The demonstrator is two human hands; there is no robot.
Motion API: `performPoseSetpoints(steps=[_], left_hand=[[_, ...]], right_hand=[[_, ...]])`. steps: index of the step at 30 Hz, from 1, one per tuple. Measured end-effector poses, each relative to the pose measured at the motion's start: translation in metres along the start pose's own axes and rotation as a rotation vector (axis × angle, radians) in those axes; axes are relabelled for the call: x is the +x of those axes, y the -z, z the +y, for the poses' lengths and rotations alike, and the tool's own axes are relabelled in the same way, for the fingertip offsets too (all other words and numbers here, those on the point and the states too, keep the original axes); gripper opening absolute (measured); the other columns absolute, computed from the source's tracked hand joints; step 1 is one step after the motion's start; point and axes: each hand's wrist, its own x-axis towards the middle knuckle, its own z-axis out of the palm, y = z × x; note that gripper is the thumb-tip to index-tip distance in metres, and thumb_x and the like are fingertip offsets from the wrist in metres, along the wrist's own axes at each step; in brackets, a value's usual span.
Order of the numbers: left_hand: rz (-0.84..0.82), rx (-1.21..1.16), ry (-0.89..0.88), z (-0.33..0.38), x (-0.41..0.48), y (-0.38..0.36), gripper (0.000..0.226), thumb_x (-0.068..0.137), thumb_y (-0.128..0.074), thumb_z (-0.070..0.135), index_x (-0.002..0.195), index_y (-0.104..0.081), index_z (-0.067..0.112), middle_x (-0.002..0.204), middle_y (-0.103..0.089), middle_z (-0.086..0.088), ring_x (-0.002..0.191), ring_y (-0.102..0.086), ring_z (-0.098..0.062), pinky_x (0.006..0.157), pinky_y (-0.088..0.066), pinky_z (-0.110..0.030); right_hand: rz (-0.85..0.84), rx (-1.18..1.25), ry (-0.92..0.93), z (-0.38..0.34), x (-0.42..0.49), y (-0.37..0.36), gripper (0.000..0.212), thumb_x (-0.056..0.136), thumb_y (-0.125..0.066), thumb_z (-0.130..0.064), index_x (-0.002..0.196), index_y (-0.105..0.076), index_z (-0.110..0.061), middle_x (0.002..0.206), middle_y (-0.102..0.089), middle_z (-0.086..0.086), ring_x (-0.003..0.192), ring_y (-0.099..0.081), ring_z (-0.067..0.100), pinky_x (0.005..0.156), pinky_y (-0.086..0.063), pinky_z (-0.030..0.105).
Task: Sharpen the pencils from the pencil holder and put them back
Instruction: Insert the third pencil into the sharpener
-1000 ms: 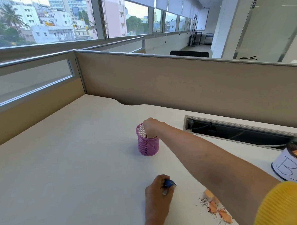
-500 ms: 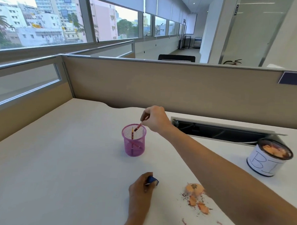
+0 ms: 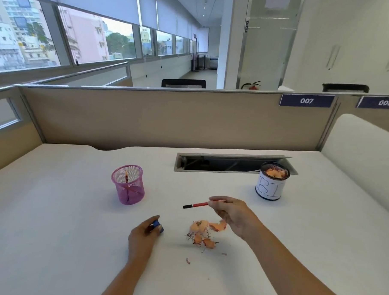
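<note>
A pink mesh pencil holder [image 3: 129, 189] stands left of centre on the white desk [image 3: 52, 219], with a pencil [image 3: 126, 177] upright inside it. My right hand [image 3: 232, 212] pinches a red pencil [image 3: 196, 205] that lies level above the desk, its black end pointing left. My left hand [image 3: 144, 234] grips a small blue sharpener [image 3: 158, 226] and rests on the desk, below and left of the pencil. A pile of orange shavings [image 3: 204, 232] lies between the two hands.
A small bin [image 3: 270, 184] with a white label and shavings inside stands at the right rear. An open cable slot [image 3: 221, 164] runs along the back of the desk. Beige partition walls [image 3: 168, 119] close the desk at the rear and left.
My right hand has drawn the red pencil out of the pink holder and carried it right and toward me, above the shavings. My left hand stays on the desk with the sharpener.
</note>
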Motion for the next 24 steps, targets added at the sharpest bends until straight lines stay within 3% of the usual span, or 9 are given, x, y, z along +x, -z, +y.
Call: performPoseSetpoints(steps=[3,7,10,14,17,19,21,24], left_hand=[[-0.058,-0.049,0.018,0.013,-0.013,-0.02,0.031,0.082,-0.06,0.001,0.112,-0.064,0.01,0.08,-0.067,0.004,0.084,-0.061,-0.018,0.085,-0.039,-0.025],[-0.092,-0.078,-0.024,0.028,-0.029,-0.046,0.038,0.081,-0.064,0.004,0.118,-0.06,0.012,0.1,-0.068,-0.008,0.092,-0.06,-0.018,0.087,-0.039,-0.026],[-0.072,-0.206,0.04,0.041,-0.034,-0.057,0.041,0.081,-0.065,0.008,0.121,-0.056,0.01,0.105,-0.068,-0.011,0.097,-0.061,-0.022,0.095,-0.044,-0.032],[-0.121,-0.52,0.192,0.059,-0.038,-0.064,0.031,0.086,-0.057,0.005,0.117,-0.056,-0.001,0.088,-0.066,-0.007,0.093,-0.06,-0.024,0.085,-0.047,-0.033],[-0.171,-0.665,0.263,0.067,-0.039,-0.069,0.03,0.09,-0.051,0.008,0.118,-0.055,-0.001,0.092,-0.065,-0.008,0.094,-0.059,-0.023,0.078,-0.046,-0.029],[-0.192,-0.71,0.282,0.07,-0.041,-0.07,0.03,0.091,-0.049,0.009,0.119,-0.055,-0.001,0.094,-0.064,-0.008,0.098,-0.058,-0.024,0.086,-0.044,-0.033],[-0.201,-0.747,0.29,0.072,-0.042,-0.071,0.029,0.091,-0.048,0.009,0.118,-0.055,0.0,0.095,-0.064,-0.009,0.094,-0.059,-0.021,0.091,-0.04,-0.035],[-0.2,-0.781,0.292,0.072,-0.042,-0.072,0.026,0.091,-0.049,0.009,0.113,-0.058,0.002,0.089,-0.069,-0.007,0.089,-0.06,-0.019,0.085,-0.043,-0.033]], right_hand=[[-0.001,0.191,-0.127,0.016,-0.005,0.013,0.016,0.085,-0.057,0.008,0.083,-0.067,-0.005,0.075,-0.057,0.006,0.068,-0.053,0.012,0.052,-0.053,0.015],[0.042,0.146,-0.18,0.025,-0.012,0.021,0.013,0.092,-0.05,-0.001,0.093,-0.061,-0.009,0.083,-0.057,0.008,0.073,-0.06,0.019,0.065,-0.049,0.032],[0.042,-0.072,-0.129,0.023,-0.018,0.02,0.018,0.094,-0.048,-0.004,0.11,-0.046,-0.012,0.093,-0.057,0.011,0.071,-0.063,0.02,0.068,-0.052,0.034],[0.029,-0.423,0.015,0.025,-0.025,0.018,0.04,0.091,-0.058,-0.01,0.118,-0.03,-0.021,0.114,-0.059,0.016,0.072,-0.064,0.014,0.067,-0.049,0.023],[0.013,-0.596,0.111,0.027,-0.028,0.013,0.037,0.091,-0.058,-0.014,0.114,-0.029,-0.022,0.1,-0.06,0.008,0.08,-0.064,0.015,0.061,-0.045,0.018],[0.002,-0.664,0.155,0.028,-0.028,0.011,0.035,0.092,-0.057,-0.015,0.111,-0.029,-0.022,0.09,-0.051,0.003,0.081,-0.063,0.017,0.065,-0.05,0.025],[-0.017,-0.691,0.191,0.029,-0.029,0.008,0.037,0.09,-0.06,-0.015,0.109,-0.029,-0.023,0.091,-0.051,0.003,0.08,-0.062,0.018,0.073,-0.055,0.03],[0.024,-0.732,0.288,0.028,-0.034,0.007,0.041,0.085,-0.066,-0.016,0.106,-0.032,-0.022,0.094,-0.062,0.004,0.07,-0.063,0.015,0.068,-0.052,0.022]])
